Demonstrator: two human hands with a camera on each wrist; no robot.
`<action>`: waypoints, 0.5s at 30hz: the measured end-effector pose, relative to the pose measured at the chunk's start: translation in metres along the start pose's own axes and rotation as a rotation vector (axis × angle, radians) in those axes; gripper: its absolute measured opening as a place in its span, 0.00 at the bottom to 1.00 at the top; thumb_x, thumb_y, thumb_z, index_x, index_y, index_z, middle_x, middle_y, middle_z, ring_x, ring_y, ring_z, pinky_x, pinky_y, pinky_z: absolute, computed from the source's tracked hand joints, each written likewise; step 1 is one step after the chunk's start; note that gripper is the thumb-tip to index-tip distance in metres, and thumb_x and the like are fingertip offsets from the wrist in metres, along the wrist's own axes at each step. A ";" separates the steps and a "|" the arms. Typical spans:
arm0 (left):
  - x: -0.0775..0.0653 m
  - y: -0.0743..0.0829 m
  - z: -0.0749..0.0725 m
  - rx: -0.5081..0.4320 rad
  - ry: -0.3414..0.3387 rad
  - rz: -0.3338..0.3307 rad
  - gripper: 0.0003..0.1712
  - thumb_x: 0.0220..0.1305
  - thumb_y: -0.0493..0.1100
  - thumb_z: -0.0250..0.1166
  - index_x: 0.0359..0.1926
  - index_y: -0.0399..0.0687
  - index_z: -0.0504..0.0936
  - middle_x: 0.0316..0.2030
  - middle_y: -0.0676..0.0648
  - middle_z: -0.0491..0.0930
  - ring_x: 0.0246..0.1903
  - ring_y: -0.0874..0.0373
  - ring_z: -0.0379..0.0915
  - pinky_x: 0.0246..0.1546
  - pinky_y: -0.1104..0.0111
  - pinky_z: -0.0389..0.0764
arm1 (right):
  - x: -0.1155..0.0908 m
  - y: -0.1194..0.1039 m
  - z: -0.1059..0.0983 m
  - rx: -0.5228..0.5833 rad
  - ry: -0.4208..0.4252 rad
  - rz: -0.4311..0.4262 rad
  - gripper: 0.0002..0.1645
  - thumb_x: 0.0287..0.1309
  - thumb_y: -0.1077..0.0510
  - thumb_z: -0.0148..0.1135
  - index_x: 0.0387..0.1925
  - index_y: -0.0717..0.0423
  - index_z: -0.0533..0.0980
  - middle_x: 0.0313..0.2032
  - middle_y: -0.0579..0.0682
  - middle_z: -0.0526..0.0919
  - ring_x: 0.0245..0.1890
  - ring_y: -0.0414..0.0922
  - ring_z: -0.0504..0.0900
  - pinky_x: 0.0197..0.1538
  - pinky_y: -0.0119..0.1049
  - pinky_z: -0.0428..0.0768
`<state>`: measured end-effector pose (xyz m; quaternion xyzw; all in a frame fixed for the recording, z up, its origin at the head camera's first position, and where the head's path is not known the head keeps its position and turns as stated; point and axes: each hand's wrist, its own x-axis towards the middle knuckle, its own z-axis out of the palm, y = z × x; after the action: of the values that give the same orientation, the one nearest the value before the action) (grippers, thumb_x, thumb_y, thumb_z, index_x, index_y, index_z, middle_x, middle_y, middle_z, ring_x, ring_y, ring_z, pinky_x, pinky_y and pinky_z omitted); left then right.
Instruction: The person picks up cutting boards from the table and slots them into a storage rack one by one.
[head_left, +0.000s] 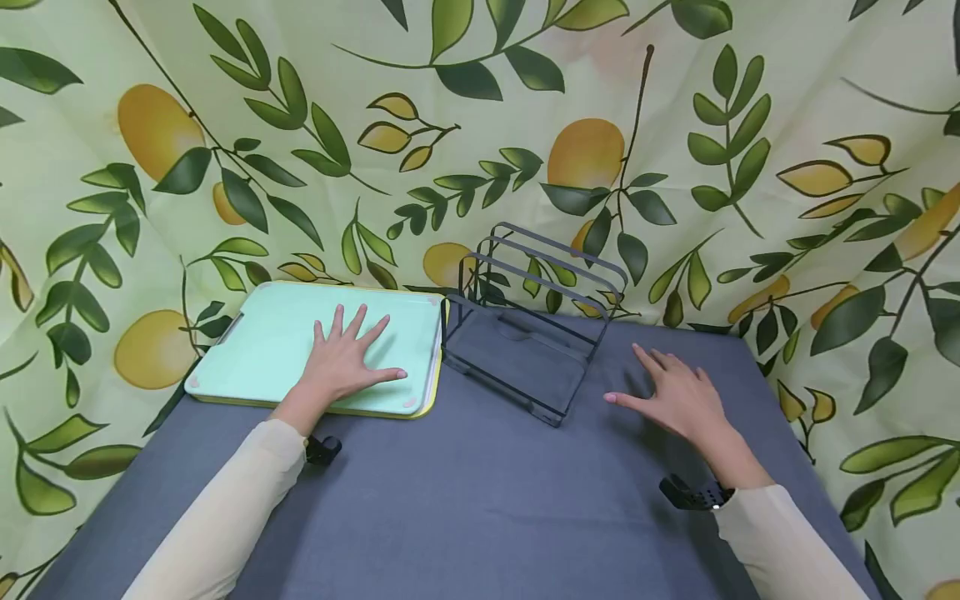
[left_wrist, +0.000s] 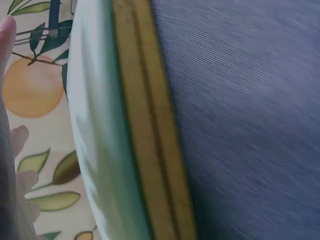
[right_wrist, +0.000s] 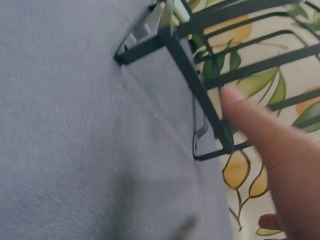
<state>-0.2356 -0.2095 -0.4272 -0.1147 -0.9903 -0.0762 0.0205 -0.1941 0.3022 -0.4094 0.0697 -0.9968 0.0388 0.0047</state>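
Observation:
A stack of cutting boards lies flat at the left, a mint green board (head_left: 262, 333) on top and a yellow edge (head_left: 431, 400) showing beneath it. Over the top board my left hand (head_left: 341, 362) is spread, fingers straight and apart, holding nothing. To the right of the boards stands a black wire rack (head_left: 525, 408) with several upright loops at its back. My right hand (head_left: 678, 396) hovers to the right of the rack with fingers extended and thumb pointing toward it. In the right wrist view the thumb (right_wrist: 270, 130) overlaps the rack's frame (right_wrist: 195, 85).
A grey-blue cloth (head_left: 465, 508) covers the table. Right behind the boards and rack hangs a curtain (head_left: 480, 125) printed with leaves and yellow fruit, and it also runs along both sides. Each wrist wears a black strap (head_left: 693, 493).

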 end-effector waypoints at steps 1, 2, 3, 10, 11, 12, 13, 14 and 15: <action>-0.003 -0.002 0.000 -0.004 -0.001 -0.001 0.61 0.53 0.82 0.60 0.80 0.60 0.54 0.81 0.36 0.45 0.79 0.29 0.30 0.71 0.27 0.37 | -0.003 -0.001 0.000 -0.008 -0.005 -0.009 0.68 0.51 0.14 0.54 0.79 0.55 0.55 0.71 0.71 0.65 0.70 0.71 0.64 0.66 0.75 0.61; -0.006 -0.004 0.000 -0.009 -0.002 -0.002 0.61 0.53 0.82 0.59 0.80 0.59 0.53 0.80 0.36 0.45 0.79 0.29 0.31 0.71 0.28 0.37 | -0.006 -0.001 0.000 -0.011 -0.006 -0.018 0.68 0.51 0.15 0.54 0.78 0.56 0.57 0.71 0.71 0.66 0.68 0.71 0.67 0.65 0.74 0.64; -0.009 -0.007 0.000 -0.012 0.001 -0.004 0.61 0.53 0.82 0.59 0.80 0.58 0.53 0.80 0.35 0.46 0.79 0.30 0.32 0.72 0.28 0.37 | -0.010 -0.002 0.000 -0.010 0.001 -0.024 0.67 0.51 0.15 0.55 0.77 0.57 0.58 0.70 0.71 0.68 0.66 0.70 0.70 0.62 0.71 0.69; -0.036 -0.029 0.005 -0.097 0.083 -0.037 0.55 0.62 0.75 0.59 0.78 0.46 0.59 0.77 0.33 0.57 0.78 0.32 0.41 0.74 0.33 0.40 | -0.033 -0.014 0.004 0.112 0.122 -0.043 0.51 0.52 0.22 0.64 0.62 0.57 0.79 0.54 0.66 0.84 0.43 0.61 0.84 0.25 0.42 0.74; -0.040 -0.033 0.005 -0.110 0.103 -0.040 0.52 0.64 0.73 0.58 0.77 0.44 0.61 0.76 0.32 0.58 0.78 0.32 0.43 0.75 0.34 0.41 | -0.037 -0.017 0.005 0.134 0.131 -0.046 0.48 0.53 0.23 0.65 0.60 0.56 0.80 0.53 0.65 0.85 0.43 0.60 0.84 0.27 0.44 0.76; -0.044 -0.036 0.005 -0.128 0.124 -0.042 0.50 0.66 0.71 0.58 0.76 0.43 0.62 0.74 0.32 0.60 0.77 0.31 0.45 0.74 0.34 0.43 | -0.040 -0.020 0.006 0.158 0.134 -0.048 0.46 0.53 0.24 0.65 0.59 0.56 0.81 0.52 0.64 0.86 0.43 0.59 0.84 0.29 0.47 0.78; -0.048 -0.040 0.006 -0.143 0.146 -0.044 0.48 0.68 0.69 0.58 0.75 0.41 0.64 0.73 0.31 0.62 0.76 0.31 0.47 0.74 0.34 0.44 | -0.043 -0.024 0.007 0.182 0.136 -0.048 0.45 0.54 0.25 0.66 0.57 0.56 0.82 0.51 0.63 0.86 0.45 0.60 0.84 0.33 0.50 0.80; -0.051 -0.043 0.006 -0.158 0.166 -0.049 0.45 0.70 0.67 0.57 0.74 0.40 0.65 0.72 0.30 0.63 0.75 0.30 0.49 0.74 0.35 0.46 | -0.046 -0.028 0.008 0.209 0.136 -0.050 0.43 0.55 0.26 0.66 0.56 0.55 0.82 0.51 0.61 0.87 0.46 0.60 0.84 0.37 0.54 0.81; -0.055 -0.046 0.006 -0.174 0.187 -0.056 0.43 0.71 0.65 0.57 0.73 0.38 0.66 0.71 0.29 0.65 0.74 0.30 0.51 0.74 0.35 0.47 | -0.048 -0.031 0.009 0.234 0.137 -0.053 0.42 0.55 0.26 0.66 0.56 0.54 0.83 0.51 0.60 0.87 0.48 0.60 0.84 0.40 0.56 0.82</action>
<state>-0.1930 -0.2653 -0.4428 -0.0809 -0.9765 -0.1726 0.1007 -0.1425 0.2772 -0.4166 0.0934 -0.9806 0.1594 0.0655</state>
